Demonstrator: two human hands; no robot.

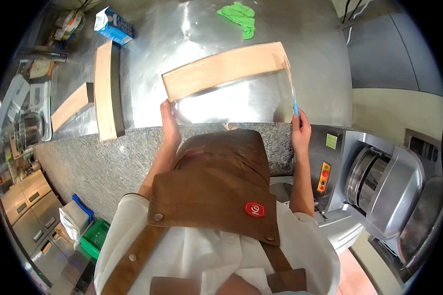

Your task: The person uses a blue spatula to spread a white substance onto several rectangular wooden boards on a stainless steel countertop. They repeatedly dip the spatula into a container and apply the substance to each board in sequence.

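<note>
On the steel table point(321, 84) lies a long rectangular mold or tin point(225, 66) filled level with a smooth beige mass. My left hand point(170, 120) touches its near left corner. In my right hand point(301, 129) is a long thin tool with a blue handle point(295, 109), likely a spatula or knife; its blade, smeared with beige, lies along the mold's right end. A second filled mold point(105, 92) stands to the left, its near end reaching the table's edge. Beside it, a third mold point(72, 105) sits at a slant.
A blue and white carton point(113, 27) stands at the back left, and a green cloth point(238, 16) lies at the back. A steel bowl point(29, 127) and a white scale-like device point(40, 101) are far left. A machine with a steel drum point(369, 180) stands to the right.
</note>
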